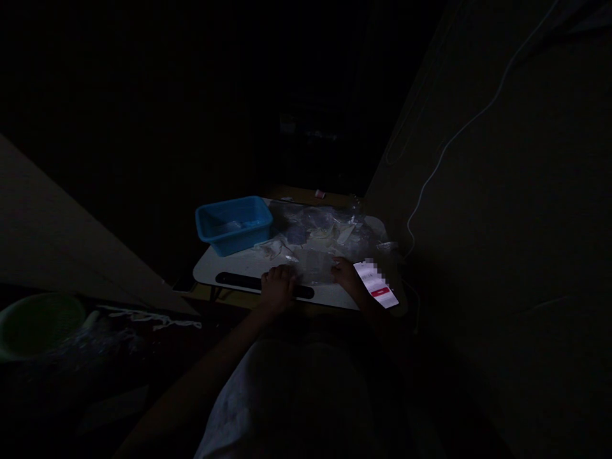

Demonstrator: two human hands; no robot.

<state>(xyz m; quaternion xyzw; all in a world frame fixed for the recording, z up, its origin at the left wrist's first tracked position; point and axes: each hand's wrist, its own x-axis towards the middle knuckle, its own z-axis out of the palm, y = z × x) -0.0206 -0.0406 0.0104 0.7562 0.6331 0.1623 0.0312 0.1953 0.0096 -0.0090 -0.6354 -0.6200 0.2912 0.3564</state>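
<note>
The light is very dim, so finger details are hard to see. A clear plastic bag (313,266) lies flat near the front of a small white table, between my two hands. Over the table's dark slot, my left hand (277,285) is closed with curled fingers at the bag's left edge. My right hand (345,274) pinches the bag's right edge. Just right of that hand lies a lit phone (377,285), its screen partly blurred. Behind the bag are more crumpled clear plastic (320,220) and some pale scraps (270,248).
A blue plastic basin (234,226) stands at the table's (205,271) left end with something pale inside. A white cable (447,143) hangs down the right wall. On the floor at left are a green basket (41,325) and loose clear plastic (102,341).
</note>
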